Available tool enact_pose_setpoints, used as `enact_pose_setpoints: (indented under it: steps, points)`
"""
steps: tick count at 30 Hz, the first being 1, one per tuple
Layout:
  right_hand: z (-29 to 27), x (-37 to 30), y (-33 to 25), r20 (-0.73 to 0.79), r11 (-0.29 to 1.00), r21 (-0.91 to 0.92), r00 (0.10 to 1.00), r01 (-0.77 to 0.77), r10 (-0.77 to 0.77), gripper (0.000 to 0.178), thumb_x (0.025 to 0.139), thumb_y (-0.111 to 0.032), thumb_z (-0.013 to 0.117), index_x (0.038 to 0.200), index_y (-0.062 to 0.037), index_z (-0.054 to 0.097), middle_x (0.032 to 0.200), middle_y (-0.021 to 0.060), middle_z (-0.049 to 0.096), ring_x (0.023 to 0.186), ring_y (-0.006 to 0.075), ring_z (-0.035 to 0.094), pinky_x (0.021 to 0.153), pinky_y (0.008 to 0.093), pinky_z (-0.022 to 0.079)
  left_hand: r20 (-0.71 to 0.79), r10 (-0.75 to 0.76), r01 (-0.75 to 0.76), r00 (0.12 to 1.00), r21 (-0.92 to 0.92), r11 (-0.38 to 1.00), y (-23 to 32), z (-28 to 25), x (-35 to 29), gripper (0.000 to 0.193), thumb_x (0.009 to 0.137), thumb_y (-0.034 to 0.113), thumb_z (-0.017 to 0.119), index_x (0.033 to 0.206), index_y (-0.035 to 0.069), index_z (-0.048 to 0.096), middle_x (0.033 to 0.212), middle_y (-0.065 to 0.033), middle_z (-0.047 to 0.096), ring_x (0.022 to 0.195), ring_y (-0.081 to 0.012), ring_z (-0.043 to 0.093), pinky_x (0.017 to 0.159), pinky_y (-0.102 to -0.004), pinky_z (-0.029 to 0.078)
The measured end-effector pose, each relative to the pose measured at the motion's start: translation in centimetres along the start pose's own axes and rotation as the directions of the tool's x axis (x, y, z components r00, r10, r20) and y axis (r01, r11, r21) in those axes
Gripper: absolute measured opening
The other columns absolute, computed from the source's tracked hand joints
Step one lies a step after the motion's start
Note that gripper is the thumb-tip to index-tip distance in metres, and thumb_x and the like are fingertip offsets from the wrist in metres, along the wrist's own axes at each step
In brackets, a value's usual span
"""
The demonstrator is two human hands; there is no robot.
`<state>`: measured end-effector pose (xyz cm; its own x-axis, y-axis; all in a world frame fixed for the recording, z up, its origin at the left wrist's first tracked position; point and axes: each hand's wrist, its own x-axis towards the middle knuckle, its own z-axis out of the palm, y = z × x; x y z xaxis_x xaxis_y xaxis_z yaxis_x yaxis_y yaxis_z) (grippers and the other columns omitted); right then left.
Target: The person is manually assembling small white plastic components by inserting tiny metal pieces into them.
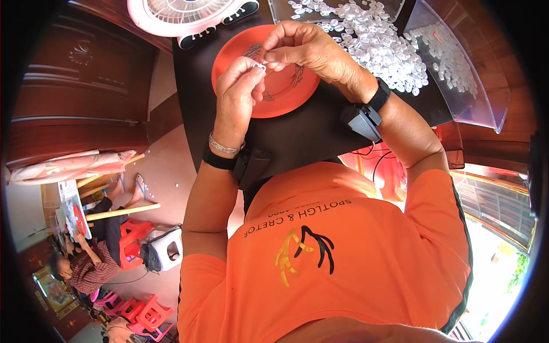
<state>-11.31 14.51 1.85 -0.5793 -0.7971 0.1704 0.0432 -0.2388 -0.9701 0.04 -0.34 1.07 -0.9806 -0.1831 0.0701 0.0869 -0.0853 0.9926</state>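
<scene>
Above a red plate (286, 106), my two hands meet. Between thumb and forefinger, my left hand (237, 86) pinches a small white plastic piece (259, 66) with holes in it. My right hand (309, 50) is closed in a pinch right beside that piece; what its fingertips hold is too small to make out. Thin grey metal pins (251, 51) lie in the plate, partly hidden behind my hands, with more pins (298, 75) toward its right side. Each wrist wears a black strap with a dark box on it.
A big heap of small white plastic pieces (380, 48) spreads over the black table (286, 143) at right. More fill a clear bin (486, 74) at the far right. A pink-white fan (189, 14) stands at the back left. Another person (94, 266) sits at left near red stools (134, 243).
</scene>
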Motion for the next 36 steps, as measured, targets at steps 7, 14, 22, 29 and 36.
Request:
enact_pose_setpoints:
  steps: [7,14,22,29,36]
  points:
    - [0.4,-0.1,0.0,0.008,0.998,-0.047,0.999,0.039,-0.039,0.009,0.083,-0.003,0.066,0.091,-0.0007,0.062,0.084,0.0046,0.066,0.074,0.0097,0.061,0.069,0.0221,0.050,0.005,0.028,-0.028,1.000,0.016,0.999,-0.3,0.1,0.0,0.015,0.089,0.015,0.054,0.079,0.004,0.055,0.064,0.0012,0.049,0.056,-0.0051,0.042,0.051,-0.0191,0.034]
    - [0.5,-0.1,0.1,-0.037,0.992,-0.112,0.998,0.053,-0.057,0.008,0.083,-0.004,0.066,0.090,-0.0014,0.063,0.082,0.0033,0.066,0.073,0.0090,0.060,0.069,0.0222,0.050,0.027,0.053,-0.055,0.998,0.097,0.994,-0.4,0.0,0.0,0.017,0.090,0.019,0.050,0.079,0.007,0.055,0.066,0.0034,0.052,0.056,-0.0024,0.044,0.049,-0.0174,0.031]
    - [0.8,-0.1,0.1,-0.057,0.984,-0.156,0.993,0.089,-0.099,0.007,0.083,-0.004,0.066,0.089,-0.0016,0.063,0.081,0.0029,0.065,0.072,0.0083,0.059,0.068,0.0222,0.050,0.023,0.072,-0.074,0.997,0.086,0.994,-0.4,0.0,-0.1,0.017,0.090,0.019,0.051,0.079,0.007,0.054,0.066,0.0034,0.051,0.056,-0.0025,0.043,0.049,-0.0176,0.032]
    - [1.0,-0.3,-0.1,-0.031,0.984,-0.160,0.996,0.073,-0.079,0.008,0.082,-0.003,0.066,0.089,-0.0010,0.063,0.080,0.0020,0.064,0.073,0.0089,0.059,0.070,0.0227,0.050,0.024,0.062,-0.064,0.998,0.072,0.995,-0.5,0.0,-0.2,0.016,0.090,0.018,0.050,0.079,0.007,0.054,0.066,0.0034,0.051,0.056,-0.0025,0.043,0.049,-0.0176,0.031]
    - [1.2,-0.4,0.0,-0.020,0.979,-0.186,0.996,0.083,-0.088,0.009,0.081,-0.002,0.065,0.090,-0.0010,0.063,0.080,0.0027,0.065,0.074,0.0090,0.060,0.071,0.0234,0.050,-0.003,0.073,-0.072,0.997,0.060,0.996,-0.7,0.3,-0.4,0.016,0.090,0.017,0.051,0.079,0.006,0.054,0.066,0.0032,0.051,0.055,-0.0029,0.042,0.047,-0.0180,0.029]
